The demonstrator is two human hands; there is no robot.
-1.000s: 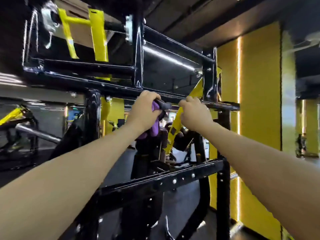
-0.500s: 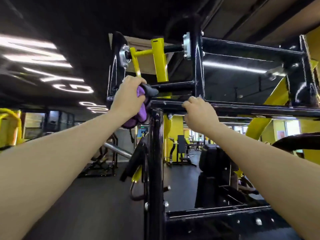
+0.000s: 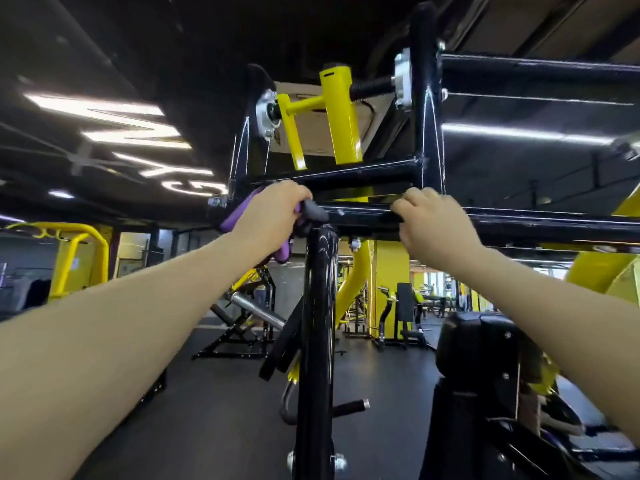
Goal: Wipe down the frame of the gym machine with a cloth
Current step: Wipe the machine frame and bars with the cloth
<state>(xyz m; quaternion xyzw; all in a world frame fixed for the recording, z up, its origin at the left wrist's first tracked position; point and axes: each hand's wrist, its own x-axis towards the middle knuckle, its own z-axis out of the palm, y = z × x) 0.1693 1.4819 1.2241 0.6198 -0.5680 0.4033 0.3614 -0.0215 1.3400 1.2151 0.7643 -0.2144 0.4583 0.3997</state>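
Observation:
The gym machine's black frame (image 3: 540,223) fills the view, with a horizontal top bar at head height and an upright post (image 3: 317,341) below it. My left hand (image 3: 266,216) grips a purple cloth (image 3: 235,216) and presses it against the left end of the top bar, just above the post. Parts of the cloth stick out left of and below the hand. My right hand (image 3: 433,220) has its fingers curled over the same bar, a little right of the post. Yellow pivot arms (image 3: 339,123) hang from an axle above the bar.
A black padded seat (image 3: 485,344) sits low at the right. Other black and yellow gym machines (image 3: 242,317) stand on the dark floor behind. Lit signs glow on the ceiling at the left.
My left hand slid the cloth leftward along the top bar, from its middle to the corner above the post. The right hand followed along the bar, and the view turned left.

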